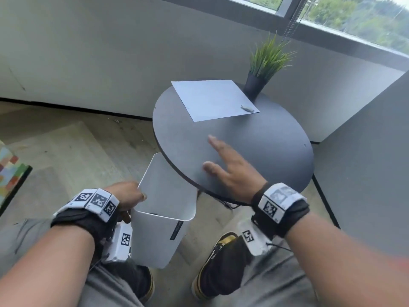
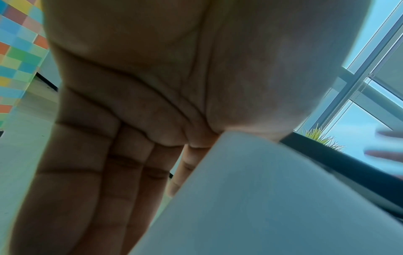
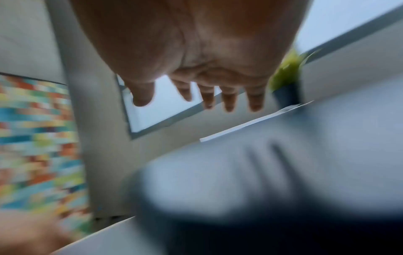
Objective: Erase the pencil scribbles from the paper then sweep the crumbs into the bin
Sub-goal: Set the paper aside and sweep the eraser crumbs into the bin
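A white sheet of paper (image 1: 212,99) lies on the far side of the round dark table (image 1: 265,147). A small grey eraser-like lump (image 1: 247,108) sits on the paper's right corner. No scribbles or crumbs show at this distance. My right hand (image 1: 218,159) hovers flat and open over the table's near-left part, fingers spread; its wrist view is blurred, with the fingers (image 3: 229,101) straight. My left hand (image 1: 128,196) grips the rim of the white bin (image 1: 155,235), held just below the table's near-left edge. Its fingers (image 2: 98,172) lie along the bin wall (image 2: 272,198).
A green plant in a black pot (image 1: 254,85) stands at the table's far edge beside the paper. A grey wall and a window run behind. My knees and black-and-yellow shoes (image 1: 221,262) are below the bin. A colourful checked panel (image 1: 8,173) stands at the left.
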